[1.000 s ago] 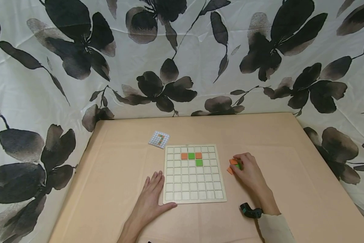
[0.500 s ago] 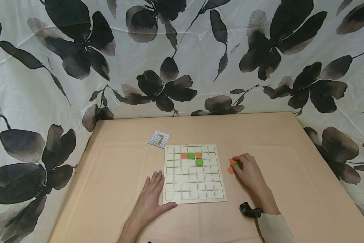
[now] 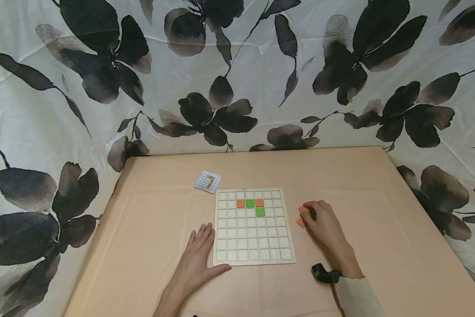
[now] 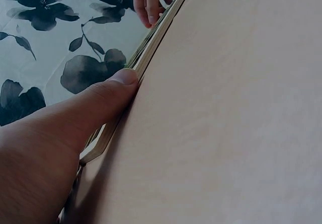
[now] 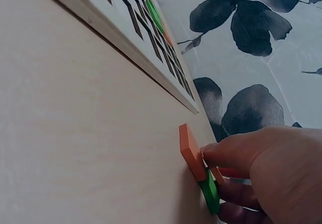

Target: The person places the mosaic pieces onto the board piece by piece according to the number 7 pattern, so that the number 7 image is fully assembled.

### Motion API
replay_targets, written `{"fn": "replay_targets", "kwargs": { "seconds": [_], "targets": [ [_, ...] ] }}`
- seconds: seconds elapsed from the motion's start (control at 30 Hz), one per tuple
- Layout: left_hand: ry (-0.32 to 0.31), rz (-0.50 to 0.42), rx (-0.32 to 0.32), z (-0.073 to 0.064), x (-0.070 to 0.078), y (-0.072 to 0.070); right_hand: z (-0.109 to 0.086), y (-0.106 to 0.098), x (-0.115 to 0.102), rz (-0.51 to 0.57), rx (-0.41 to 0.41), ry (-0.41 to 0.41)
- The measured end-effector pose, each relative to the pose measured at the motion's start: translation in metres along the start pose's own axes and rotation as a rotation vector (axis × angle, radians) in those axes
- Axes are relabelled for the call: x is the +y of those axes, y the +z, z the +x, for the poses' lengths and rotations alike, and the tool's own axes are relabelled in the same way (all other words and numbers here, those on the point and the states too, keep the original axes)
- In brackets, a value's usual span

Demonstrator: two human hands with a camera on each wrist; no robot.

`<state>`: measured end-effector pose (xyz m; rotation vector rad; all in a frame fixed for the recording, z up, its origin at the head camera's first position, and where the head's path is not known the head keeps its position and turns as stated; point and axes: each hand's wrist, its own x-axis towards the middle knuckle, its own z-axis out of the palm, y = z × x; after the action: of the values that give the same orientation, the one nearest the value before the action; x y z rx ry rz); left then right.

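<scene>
Four square orange and green tiles (image 3: 250, 203) are set on a cream gridded board (image 3: 242, 244), touched by the spread left hand (image 3: 200, 252); loose matching tiles (image 5: 191, 156), pinched by the right hand (image 3: 323, 223), are unplaced.

Grid board (image 3: 252, 233) sits pretty much mid worktop (image 3: 388, 229), four tiles (image 3: 250, 203) in its far half, card (image 3: 207, 182) just off the far-left corner, loose tiles (image 3: 300, 222) near its right edge, cloth (image 3: 261, 75) behind.
</scene>
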<state>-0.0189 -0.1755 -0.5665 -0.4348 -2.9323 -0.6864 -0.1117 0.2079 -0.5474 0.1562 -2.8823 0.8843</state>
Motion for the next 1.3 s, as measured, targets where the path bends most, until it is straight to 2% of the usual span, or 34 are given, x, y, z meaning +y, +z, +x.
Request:
{"fn": "replay_targets", "kwargs": {
  "seconds": [0.77,1.03,1.3],
  "targets": [
    [0.004,-0.012,0.006,0.0,0.0,0.002,0.005,0.006,0.001,-0.024,0.028,0.023],
    [0.006,0.001,0.005,0.0,0.0,0.002,0.009,0.003,0.001,-0.002,-0.009,0.024],
    [0.027,0.016,0.03,0.0,-0.001,0.004,0.013,0.003,0.003,0.006,-0.045,0.04]
  ]
}}
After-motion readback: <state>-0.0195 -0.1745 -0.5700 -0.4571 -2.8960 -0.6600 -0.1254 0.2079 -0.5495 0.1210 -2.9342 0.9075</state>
